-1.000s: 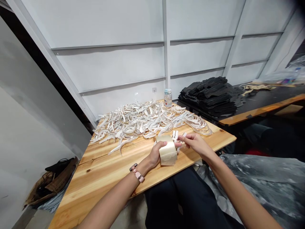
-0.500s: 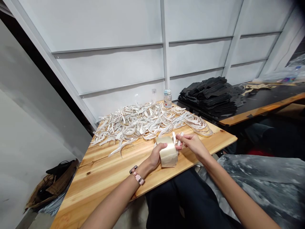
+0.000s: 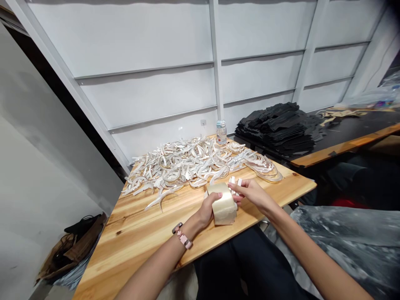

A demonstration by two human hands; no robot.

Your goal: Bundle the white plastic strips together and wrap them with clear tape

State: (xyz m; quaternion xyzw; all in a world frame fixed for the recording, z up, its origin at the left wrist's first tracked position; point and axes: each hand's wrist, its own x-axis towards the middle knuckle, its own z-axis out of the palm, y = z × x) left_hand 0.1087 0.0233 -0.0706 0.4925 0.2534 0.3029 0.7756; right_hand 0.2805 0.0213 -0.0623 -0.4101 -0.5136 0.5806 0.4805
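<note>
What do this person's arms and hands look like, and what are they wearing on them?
Both forearms are bare, with no sleeves in view. The left hand and right hand wear no gloves. Around the left wrist is a linked band, pink with dark sections; nothing shows on the right wrist. No cables are visible on either arm.

The gold band [image 3: 224, 210] hides most fingers of my left grip [image 3: 208, 208] from me. The white pieces [image 3: 239, 182] at my right grip [image 3: 253, 194] are too small for me to tell apart. Both my forearms [image 3: 156, 266] run out of view below, as does the near left end of the wooden tabletop [image 3: 131, 246]. At far right, the clutter [image 3: 383, 100] blurs and the edge crops the black tabletop [image 3: 346, 131].
</note>
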